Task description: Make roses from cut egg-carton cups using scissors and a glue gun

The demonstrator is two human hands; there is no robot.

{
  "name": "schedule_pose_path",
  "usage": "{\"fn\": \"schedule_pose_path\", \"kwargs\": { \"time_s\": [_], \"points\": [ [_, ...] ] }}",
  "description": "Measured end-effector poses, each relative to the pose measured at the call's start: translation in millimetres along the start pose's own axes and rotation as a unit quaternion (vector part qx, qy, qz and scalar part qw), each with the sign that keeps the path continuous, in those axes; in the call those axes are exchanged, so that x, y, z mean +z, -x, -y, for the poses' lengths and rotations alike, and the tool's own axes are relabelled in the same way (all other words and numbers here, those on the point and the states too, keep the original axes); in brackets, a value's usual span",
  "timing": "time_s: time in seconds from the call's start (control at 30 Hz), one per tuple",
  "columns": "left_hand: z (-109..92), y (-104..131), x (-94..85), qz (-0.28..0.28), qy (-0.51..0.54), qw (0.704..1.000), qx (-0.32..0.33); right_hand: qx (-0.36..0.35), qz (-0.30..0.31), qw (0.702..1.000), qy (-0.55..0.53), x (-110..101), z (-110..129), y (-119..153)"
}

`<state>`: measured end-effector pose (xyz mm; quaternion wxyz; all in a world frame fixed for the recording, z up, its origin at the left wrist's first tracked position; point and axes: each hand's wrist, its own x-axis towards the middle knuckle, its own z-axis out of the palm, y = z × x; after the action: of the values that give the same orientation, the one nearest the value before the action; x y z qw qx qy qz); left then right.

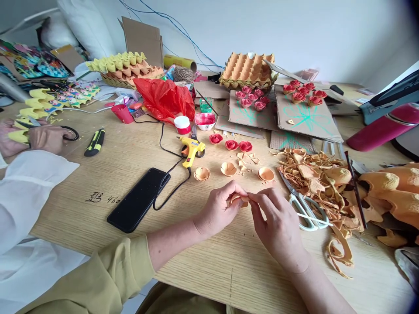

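An orange egg-carton cup is pinched in my left hand, partly hidden by the fingers. The closed fingertips of my right hand meet the left ones at the cup's edge. Just beyond them stand a layered orange cup, a petal-cut cup and a plain round cup. Three red paper roses lie in a row behind, with small orange scraps near them. A yellow glue gun rests left of the roses.
Right: white-handled scissors, carton scraps, a brush and a pink bottle. Left: a black phone, a cutter and a person's hands with scissors. Cardboard with roses stands behind.
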<state>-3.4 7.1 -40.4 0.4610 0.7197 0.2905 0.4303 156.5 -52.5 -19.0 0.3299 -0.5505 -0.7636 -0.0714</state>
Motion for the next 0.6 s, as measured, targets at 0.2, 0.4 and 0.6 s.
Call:
{"fn": "schedule_pose_path", "kwargs": {
  "time_s": [0.2, 0.4, 0.6],
  "points": [
    [-6.4, -0.8, 0.8, 0.008, 0.065, 0.998, -0.012, -0.023, 0.013, 0.999, 0.033, -2.5, 0.2, 1.7],
    [-7.3, -1.9, 2.3, -0.025, 0.060, 0.998, -0.008, -0.010, -0.003, 1.000, 0.002, -1.2, 0.8, -1.4],
    [-7.6, -1.2, 2.2, -0.019, 0.052, 0.998, -0.030, -0.018, 0.008, 1.000, 0.014, -1.1, 1.5, 0.0]
  ]
}}
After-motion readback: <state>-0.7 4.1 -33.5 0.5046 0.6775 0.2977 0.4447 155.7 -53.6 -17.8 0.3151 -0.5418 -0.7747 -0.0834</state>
